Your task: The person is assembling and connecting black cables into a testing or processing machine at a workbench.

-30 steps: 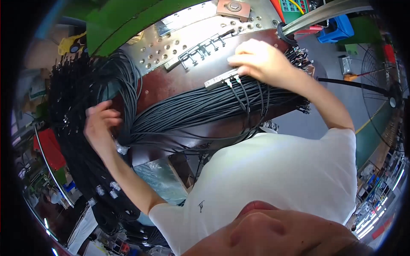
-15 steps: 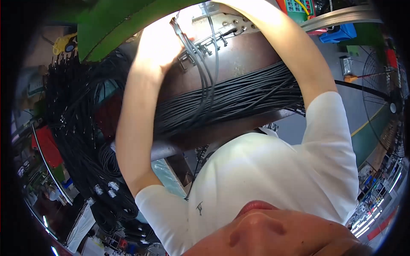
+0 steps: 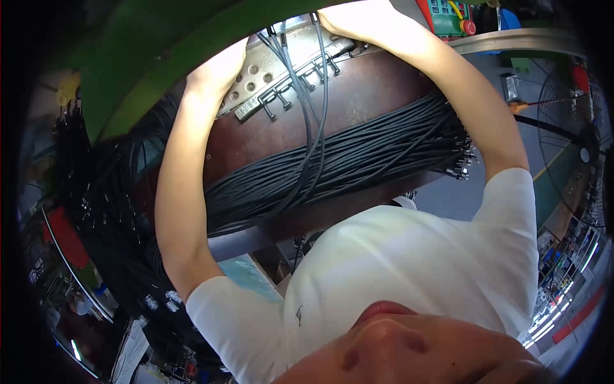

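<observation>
Black cables [image 3: 311, 150] are now led over the near edge of the steel plate [image 3: 262, 61], work being shifted there by left hand [image 3: 220, 67] and right hand [image 3: 355, 19], grips hidden, untellable.

Green machinery [image 3: 147, 83], a drilled metal plate [image 3: 263, 59] and bundled cables [image 3: 345, 150] show a workshop.

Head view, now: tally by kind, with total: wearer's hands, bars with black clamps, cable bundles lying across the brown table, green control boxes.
Hands: 2 (left hand, right hand; both partly out of sight)
Bar with black clamps: 1
Cable bundle: 1
Green control box: 1
Total: 5
</observation>
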A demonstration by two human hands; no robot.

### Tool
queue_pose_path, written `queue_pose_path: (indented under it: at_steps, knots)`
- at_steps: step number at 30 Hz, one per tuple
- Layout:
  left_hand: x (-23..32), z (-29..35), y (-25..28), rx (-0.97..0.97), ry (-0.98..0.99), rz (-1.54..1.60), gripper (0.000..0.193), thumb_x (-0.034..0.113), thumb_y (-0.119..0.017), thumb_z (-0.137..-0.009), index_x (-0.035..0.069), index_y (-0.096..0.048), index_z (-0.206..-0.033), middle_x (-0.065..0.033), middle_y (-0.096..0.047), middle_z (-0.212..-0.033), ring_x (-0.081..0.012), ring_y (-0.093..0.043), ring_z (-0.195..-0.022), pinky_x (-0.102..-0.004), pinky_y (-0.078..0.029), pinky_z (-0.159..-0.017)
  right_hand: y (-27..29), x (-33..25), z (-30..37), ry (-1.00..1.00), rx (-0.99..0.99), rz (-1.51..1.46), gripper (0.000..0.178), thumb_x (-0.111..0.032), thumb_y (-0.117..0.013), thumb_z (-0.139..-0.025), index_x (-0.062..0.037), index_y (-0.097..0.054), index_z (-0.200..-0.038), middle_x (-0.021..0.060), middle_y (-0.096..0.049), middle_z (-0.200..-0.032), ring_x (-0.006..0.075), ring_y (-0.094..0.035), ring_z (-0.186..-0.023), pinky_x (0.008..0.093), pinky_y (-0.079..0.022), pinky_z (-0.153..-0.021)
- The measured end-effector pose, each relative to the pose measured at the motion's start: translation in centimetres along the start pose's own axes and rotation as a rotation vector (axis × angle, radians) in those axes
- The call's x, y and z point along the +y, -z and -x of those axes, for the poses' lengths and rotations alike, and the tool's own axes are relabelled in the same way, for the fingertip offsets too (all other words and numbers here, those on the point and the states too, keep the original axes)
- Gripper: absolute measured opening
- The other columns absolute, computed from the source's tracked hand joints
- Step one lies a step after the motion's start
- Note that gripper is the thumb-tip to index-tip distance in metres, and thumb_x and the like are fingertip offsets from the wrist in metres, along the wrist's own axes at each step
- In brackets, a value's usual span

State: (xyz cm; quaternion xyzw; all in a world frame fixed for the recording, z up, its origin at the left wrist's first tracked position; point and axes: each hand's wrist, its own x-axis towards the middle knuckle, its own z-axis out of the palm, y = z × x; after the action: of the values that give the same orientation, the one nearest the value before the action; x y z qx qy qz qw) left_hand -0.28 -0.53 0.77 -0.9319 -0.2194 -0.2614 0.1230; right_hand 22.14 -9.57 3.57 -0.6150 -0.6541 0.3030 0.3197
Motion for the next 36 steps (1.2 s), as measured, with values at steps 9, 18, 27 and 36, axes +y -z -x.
queue_pose_path:
  at_steps: [9, 18, 27, 36]
  knots:
    - [0.1, -0.2, -1.5, 0.063, 0.045, -0.044, 0.023, 0.028, -0.065, -0.080, 0.009, -0.068, -0.093, -0.0107, -0.065, -0.082, -0.0279, -0.062, -0.071, -0.0363, -0.050, -0.067, 0.5, -0.4, -0.5, -0.132, -0.026, -0.013, 0.027, -0.022, -0.055, -0.087, -0.0011, -0.065, -0.101, 0.0132, -0.065, -0.080, 0.0215, -0.062, -0.069, 0.0367, -0.049, -0.058]
    - [-0.6, 0.2, -0.6, 0.020, 0.097, -0.015, 0.032, 0.032, -0.065, -0.083, 0.005, -0.066, -0.098, -0.0153, -0.065, -0.091, -0.0295, -0.062, -0.073, -0.0377, -0.049, -0.066, 1.9, -2.0, 0.3, -0.241, -0.051, -0.048, 0.027, -0.021, -0.056, -0.086, -0.0004, -0.064, -0.100, 0.0112, -0.065, -0.073, 0.0199, -0.063, -0.061, 0.0374, -0.049, -0.050]
    - [8.3, 14.1, 18.0, -1.137, 0.552, 1.529, 0.037, 0.021, -0.057, -0.089, 0.001, -0.057, -0.121, -0.0181, -0.058, -0.122, -0.0304, -0.059, -0.111, -0.0358, -0.043, -0.097, 7.7, 7.4, 27.4, -0.088, 0.947, 0.214, 0.031, -0.006, -0.041, -0.095, 0.0036, -0.049, -0.124, 0.0181, -0.059, -0.118, 0.0269, -0.055, -0.109, 0.0381, -0.042, -0.095]
    - [20.4, 37.7, 8.6, -0.939, 0.735, 0.259, 0.034, 0.027, -0.048, -0.090, 0.008, -0.058, -0.117, -0.0158, -0.055, -0.122, -0.0333, -0.052, -0.111, -0.0450, -0.039, -0.096, -7.5, 16.9, 39.4, -0.313, -0.137, 0.845, 0.046, -0.010, -0.062, -0.076, -0.0082, -0.056, -0.122, 0.0167, -0.049, -0.131, 0.0367, -0.043, -0.123, 0.0458, -0.030, -0.106]
